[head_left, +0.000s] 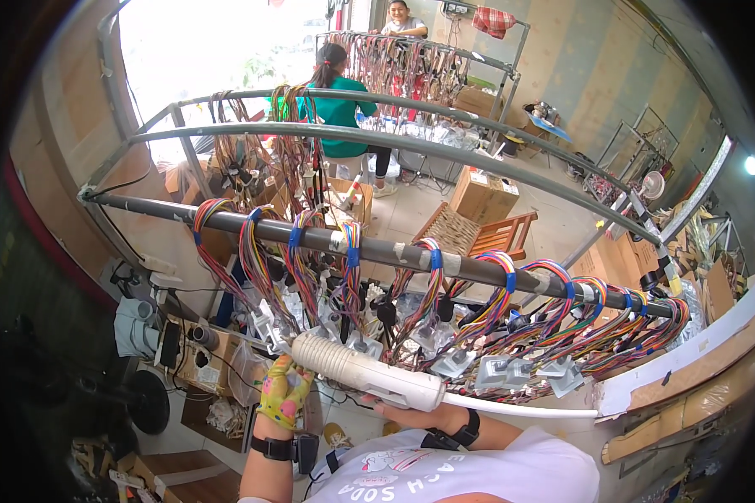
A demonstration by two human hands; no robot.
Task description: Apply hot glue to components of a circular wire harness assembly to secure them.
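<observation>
My left hand (282, 394), in a yellow patterned glove, is raised with its fingers curled in beside the ribbed end of a white hot-air gun (369, 373). Whatever those fingers hold is hidden. My right hand (407, 416) grips the gun from below; its body covers most of the fingers. Just beyond the gun's ribbed end hang white connectors (270, 329) on a wire bundle. That bundle and several other multicoloured wire bundles (304, 272), tied with blue tape, hang over a dark metal rail (377, 246).
Curved grey rails (377, 138) cross beyond the wires. A person in a green top (341, 105) sits farther off, and another person (404, 23) is behind a second wire rack. A wooden chair (499, 239) and a cardboard box (484, 194) stand on the floor. Open boxes (189, 478) lie at lower left.
</observation>
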